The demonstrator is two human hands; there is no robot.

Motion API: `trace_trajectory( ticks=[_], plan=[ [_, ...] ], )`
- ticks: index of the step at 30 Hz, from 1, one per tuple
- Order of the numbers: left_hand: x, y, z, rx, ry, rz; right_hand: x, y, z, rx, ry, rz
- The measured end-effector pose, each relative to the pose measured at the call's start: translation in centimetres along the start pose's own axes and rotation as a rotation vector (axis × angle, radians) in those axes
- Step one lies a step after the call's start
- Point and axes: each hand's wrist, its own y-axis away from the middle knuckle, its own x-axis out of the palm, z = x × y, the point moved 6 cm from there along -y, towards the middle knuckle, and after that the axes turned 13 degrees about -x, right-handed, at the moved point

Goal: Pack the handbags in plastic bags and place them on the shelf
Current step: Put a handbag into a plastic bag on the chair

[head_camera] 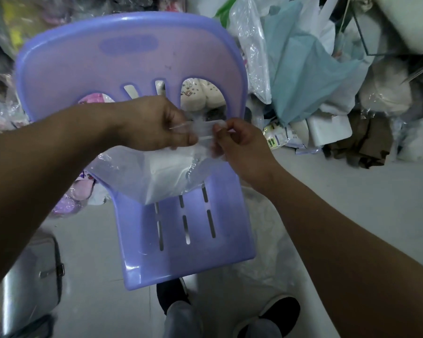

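1. One white handbag (171, 174) sat inside one clear plastic bag (112, 164), resting at the back of the seat of one purple chair (188, 240).
2. Two hands up top: the left hand (156, 125) pinched the bag's mouth in curled fingers, and the right hand (239, 142) pinched it just beside.
3. Two dark shoes (281, 311) stood below on the floor; print on the packs (279, 137) at right was too blurred to read.

Soft, even indoor light with a glare spot on the purple chair (132, 267) at 7 o'clock; edges curve and blur.
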Motion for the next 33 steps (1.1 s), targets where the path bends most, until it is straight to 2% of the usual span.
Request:
trace_trajectory(
  ticks=[5, 11, 17, 24, 33],
  plan=[
    [0.3, -0.1, 1.2, -0.045, 0.123, -0.010, 0.3, 0.3, -0.3, 0.113, -0.108, 0.063],
    [0.0, -0.5, 2.0, -0.072, 0.302, -0.033, 0.3, -0.3, -0.1, 0.130, -0.123, 0.068],
    [0.1, -0.8, 2.4, -0.101, 0.328, -0.064, 0.5, -0.3, -0.4, 0.156, -0.172, 0.059],
    [1.2, -0.4, 2.8, -0.125, 0.421, 0.004, 0.7, 0.1, -0.8, 0.183, -0.182, 0.058],
    [1.5, 0.4, 2.8, -0.140, 0.380, -0.035, 0.7, 0.5, -0.8, 0.218, -0.131, 0.139]
  ],
)
